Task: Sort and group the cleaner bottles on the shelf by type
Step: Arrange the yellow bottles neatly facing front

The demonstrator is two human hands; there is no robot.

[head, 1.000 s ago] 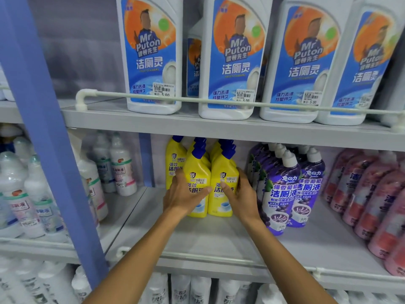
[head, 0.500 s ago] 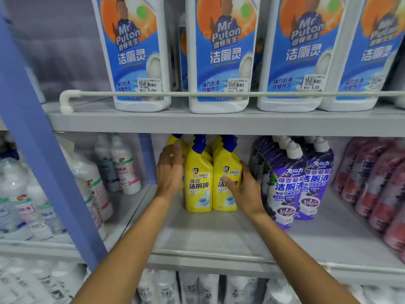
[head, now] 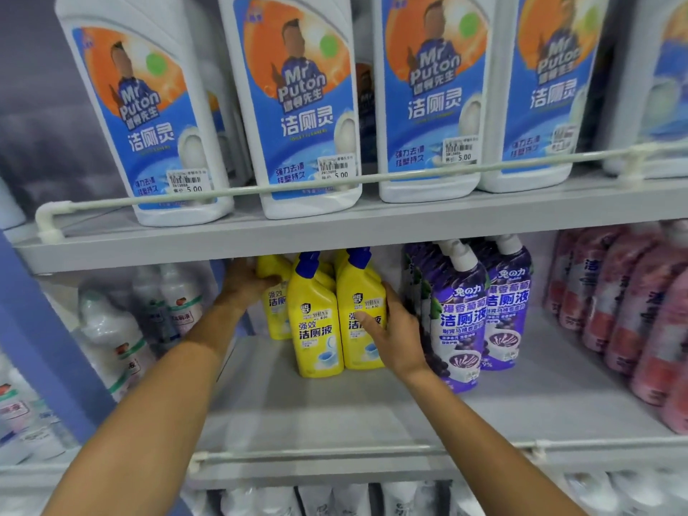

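Several yellow cleaner bottles with blue caps stand grouped on the middle shelf [head: 335,415]. My left hand [head: 244,283] reaches deep under the upper shelf and grips the back-left yellow bottle [head: 277,310] near its shoulder. My right hand [head: 394,329] holds the front-right yellow bottle [head: 359,292], thumb across its label and fingers round its right side. The front-left yellow bottle [head: 316,322] stands untouched between them. Purple cleaner bottles [head: 461,314] with white caps stand just right of my right hand.
Pink bottles [head: 633,303] fill the shelf's right end. Large white Mr Puton bottles [head: 309,106] line the upper shelf behind a rail [head: 223,193]. White bottles [head: 111,329] stand in the left bay beyond a blue upright [head: 44,348]. Bare shelf lies in front of the yellow bottles.
My left hand has left the front-left yellow bottle and reached back to the rear-left one. My right hand stays on the front-right bottle. The camera has come closer.
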